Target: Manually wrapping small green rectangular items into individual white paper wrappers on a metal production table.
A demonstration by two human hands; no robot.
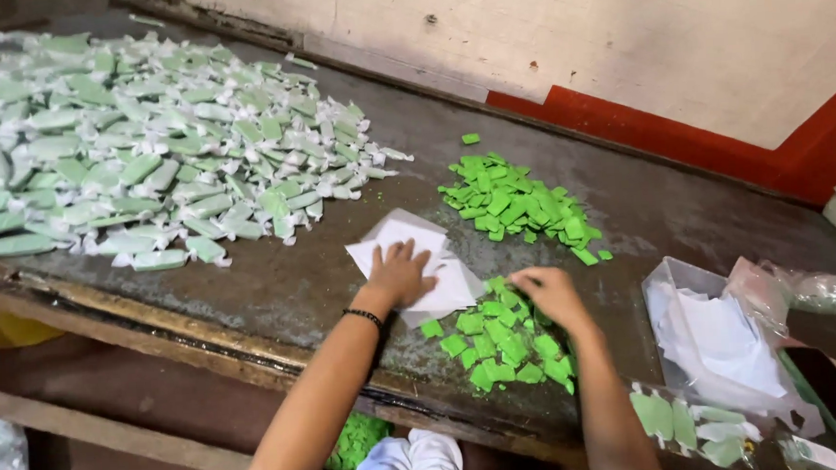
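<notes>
Left hand (403,272) fingers lie flat, spread, pinning white wrappers (439,262) to the tabletop (296,279). Right hand (550,293) fingers curl, pinching a green piece (500,340) beneath them

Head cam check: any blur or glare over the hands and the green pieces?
Head view: the left hand on the white papers is fairly sharp; the right hand and green pieces are slightly soft; no glare; light is even and dim, with shadow under the table edge.
</notes>
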